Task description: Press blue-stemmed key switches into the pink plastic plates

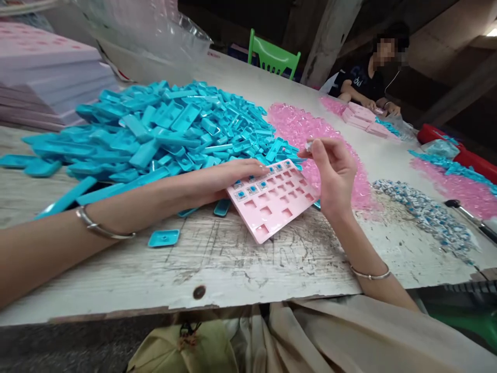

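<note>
My left hand [229, 175] grips the far left edge of a pink keypad plate [275, 221], holding it tilted above the table. Small clear key switches with blue centres [240, 195] sit in the plate's holes along its left and far sides; the other holes are bare. Beyond the plate's right side, my right hand [337, 173] is raised, thumb and fingers pinched on a small whitish piece that looks like a key switch [309, 146]. Its far side is hidden by the fingers. A loose blue keycap [163, 238] lies near my left forearm.
A big heap of blue keycaps [171, 124] spreads behind my left hand. Clear pink caps [298, 124] are piled beyond the plate, and switches [427, 215] lie at right. Stacked plates [42, 67] stand at left. A person [365, 83] works across the table.
</note>
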Demonstrator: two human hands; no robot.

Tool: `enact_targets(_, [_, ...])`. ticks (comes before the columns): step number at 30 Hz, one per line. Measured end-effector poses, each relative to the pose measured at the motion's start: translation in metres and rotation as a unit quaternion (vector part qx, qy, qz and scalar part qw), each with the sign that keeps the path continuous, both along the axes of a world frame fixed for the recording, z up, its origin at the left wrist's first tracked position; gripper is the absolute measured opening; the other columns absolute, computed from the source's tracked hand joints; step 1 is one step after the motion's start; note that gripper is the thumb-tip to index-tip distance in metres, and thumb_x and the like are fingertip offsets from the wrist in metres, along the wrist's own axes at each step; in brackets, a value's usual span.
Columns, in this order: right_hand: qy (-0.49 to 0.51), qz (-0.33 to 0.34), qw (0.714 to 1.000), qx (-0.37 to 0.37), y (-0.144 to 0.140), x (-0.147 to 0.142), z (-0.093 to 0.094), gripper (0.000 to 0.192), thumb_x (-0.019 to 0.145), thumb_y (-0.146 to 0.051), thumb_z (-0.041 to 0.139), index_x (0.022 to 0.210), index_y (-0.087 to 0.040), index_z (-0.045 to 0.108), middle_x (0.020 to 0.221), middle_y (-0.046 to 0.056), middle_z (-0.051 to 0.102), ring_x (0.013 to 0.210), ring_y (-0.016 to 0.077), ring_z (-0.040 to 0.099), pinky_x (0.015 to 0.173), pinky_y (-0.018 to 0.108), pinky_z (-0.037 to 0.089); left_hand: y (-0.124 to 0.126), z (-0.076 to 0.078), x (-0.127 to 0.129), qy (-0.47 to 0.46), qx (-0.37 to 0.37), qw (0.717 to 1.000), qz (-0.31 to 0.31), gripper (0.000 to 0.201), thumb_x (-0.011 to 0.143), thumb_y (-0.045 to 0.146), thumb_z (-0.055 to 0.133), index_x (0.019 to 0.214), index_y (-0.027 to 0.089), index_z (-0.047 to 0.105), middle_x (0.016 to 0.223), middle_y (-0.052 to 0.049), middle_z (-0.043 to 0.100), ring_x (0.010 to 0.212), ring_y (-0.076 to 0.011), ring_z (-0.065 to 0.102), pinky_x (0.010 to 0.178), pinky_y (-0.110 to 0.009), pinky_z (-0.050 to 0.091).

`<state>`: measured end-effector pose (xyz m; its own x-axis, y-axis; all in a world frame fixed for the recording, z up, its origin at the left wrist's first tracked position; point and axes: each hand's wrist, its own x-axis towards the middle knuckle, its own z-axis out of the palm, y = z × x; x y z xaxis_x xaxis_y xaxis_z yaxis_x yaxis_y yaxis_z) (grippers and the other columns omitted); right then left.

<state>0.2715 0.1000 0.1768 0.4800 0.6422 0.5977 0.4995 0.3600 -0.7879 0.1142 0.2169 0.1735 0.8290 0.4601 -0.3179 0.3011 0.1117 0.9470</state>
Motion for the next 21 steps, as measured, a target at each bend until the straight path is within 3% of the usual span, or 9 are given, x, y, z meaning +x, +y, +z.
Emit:
enact_targets(4, [0.033,0.067,0.996,-0.04,-0.004,0.001,0.002,0.012,0.086,-0.036,0.067,0.086,-0.024,0.063,0.077,-0.003,0.065,0.075,0.0146,0.068,0.077,0.032,0.056,0.004,-0.001,0.0,-0.008,-0.027,0.999,-0.018,0.024,0.079,0.042,0.063,0.09,0.02,0.063,0.083,0.001,0.066,0.067,-0.0119,0.06,0.058,-0.019,0.044])
enact_targets(10, [0.073,0.153,0.981,-0.09,-0.007,0.0,0.001,0.021,0.081,-0.042,0.073,0.088,-0.023,0.067,0.079,-0.002,0.07,0.075,0.0155,0.07,0.075,0.033,0.059,0.012,-0.004,-0.004,0.0,-0.016,0.997,-0.074,0.035,0.069,0.046,0.073,0.093,0.022,0.068,0.088,0.0,0.069,0.083,-0.021,0.066,0.062,-0.02,0.043])
enact_targets(15, [0.032,0.158,0.98,-0.113,-0.01,0.0,0.0,0.018,0.083,-0.042,0.072,0.087,-0.024,0.068,0.085,-0.002,0.069,0.079,0.0127,0.066,0.077,0.03,0.056,0.011,-0.004,-0.006,0.001,0.003,0.994,-0.108,0.036,0.068,0.05,0.072,0.094,0.025,0.069,0.086,0.002,0.069,0.083,-0.0211,0.066,0.063,-0.02,0.043])
enact_targets(21, [0.038,0.139,0.98,-0.139,-0.005,0.011,-0.008,0.027,0.081,-0.052,0.07,0.089,-0.026,0.066,0.095,-0.001,0.066,0.088,0.0146,0.062,0.079,0.03,0.051,0.003,-0.007,-0.002,-0.019,0.034,0.998,-0.059,0.043,0.068,0.056,0.071,0.095,0.024,0.063,0.077,0.003,0.064,0.067,-0.0152,0.059,0.06,-0.021,0.042])
